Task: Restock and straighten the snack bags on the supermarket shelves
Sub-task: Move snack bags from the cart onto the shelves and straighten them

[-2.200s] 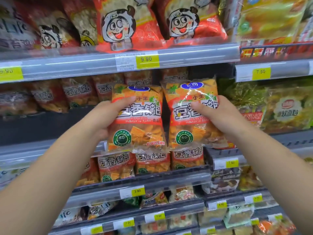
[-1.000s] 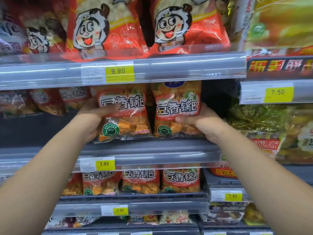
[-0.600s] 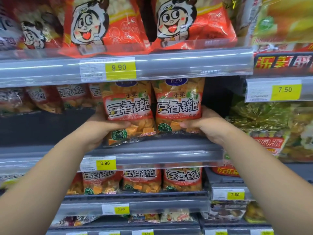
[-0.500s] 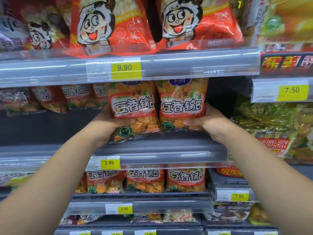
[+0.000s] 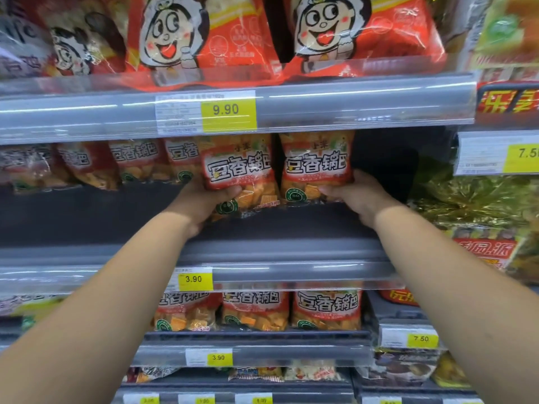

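The left hand [image 5: 201,205] grips the lower part of one orange-and-red plastic snack bag [image 5: 239,167]. The right hand [image 5: 358,196] grips a second matching bag [image 5: 316,167]. Both bags are side by side, directly below the yellow 9.90 price label [image 5: 229,110].

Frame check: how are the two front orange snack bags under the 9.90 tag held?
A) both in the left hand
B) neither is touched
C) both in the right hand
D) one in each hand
D: the left hand grips the left bag low down, thumb across its front, and the right hand grips the right bag the same way.
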